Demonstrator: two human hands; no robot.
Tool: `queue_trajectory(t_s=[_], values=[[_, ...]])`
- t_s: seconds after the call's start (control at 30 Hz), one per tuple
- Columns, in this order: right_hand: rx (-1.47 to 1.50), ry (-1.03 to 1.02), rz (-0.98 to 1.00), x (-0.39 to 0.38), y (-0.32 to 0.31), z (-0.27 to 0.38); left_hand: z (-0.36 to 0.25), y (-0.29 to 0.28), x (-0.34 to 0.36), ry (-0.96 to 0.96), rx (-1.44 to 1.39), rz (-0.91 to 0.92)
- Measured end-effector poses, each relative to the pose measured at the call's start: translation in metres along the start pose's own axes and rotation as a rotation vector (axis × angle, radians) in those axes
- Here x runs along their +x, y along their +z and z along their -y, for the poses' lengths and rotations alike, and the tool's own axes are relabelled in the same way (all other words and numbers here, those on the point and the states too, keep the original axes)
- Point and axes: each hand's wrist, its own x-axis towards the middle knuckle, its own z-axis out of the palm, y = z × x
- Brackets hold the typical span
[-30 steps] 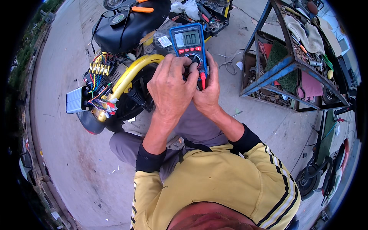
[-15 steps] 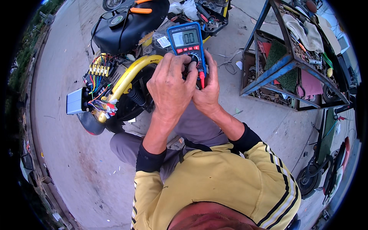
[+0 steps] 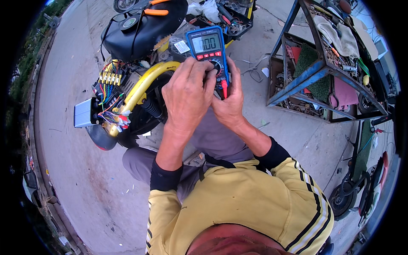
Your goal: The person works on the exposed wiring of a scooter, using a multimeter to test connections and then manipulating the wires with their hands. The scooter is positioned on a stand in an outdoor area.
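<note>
A blue-framed multimeter [image 3: 208,44] with a lit display, red buttons and a red probe plug [image 3: 225,89] is held upright in front of me. My right hand [image 3: 229,106] wraps around its lower right side and underside. The fingers of my left hand [image 3: 190,95] are pinched at the round dial [image 3: 216,65], covering the lower left of the meter. Just beyond and to the left is a vehicle's yellow frame tube [image 3: 144,80]. Bundled coloured wires [image 3: 119,119] and a finned silver box [image 3: 85,112] sit beside it.
A black seat [image 3: 148,34] with orange-handled pliers [image 3: 156,12] lies at the far left. To the right stands a blue metal rack [image 3: 299,80] loaded with tools and rags. A parked two-wheeler [image 3: 342,197] is at the right edge. Wire [image 3: 253,72] lies on the concrete.
My left hand has shifted slightly at the dial, its fingers turned a little. The reading on the display has changed. My right hand and the meter are nearly still.
</note>
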Motion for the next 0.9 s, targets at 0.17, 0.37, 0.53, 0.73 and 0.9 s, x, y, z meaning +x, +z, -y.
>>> queue_trajectory(t_s=[0.17,0.37,0.53,0.73,0.9], values=[[0.0,-0.02,0.005,0.001,0.001,-0.001,-0.002,0.006,-0.002,-0.01,0.083,-0.081],[-0.114,-0.088,0.019,0.002,0.001,0.008,0.0,0.01,-0.001,0.007,0.101,-0.125],[-0.087,-0.067,0.029,0.0,0.005,0.011,0.002,0.015,-0.004,-0.034,0.066,-0.149],[-0.005,-0.002,-0.004,-0.002,0.006,0.004,-0.001,0.019,-0.003,-0.103,0.03,-0.113],[0.134,0.1,-0.013,-0.003,0.004,0.0,-0.002,0.003,-0.015,-0.191,0.003,-0.116]])
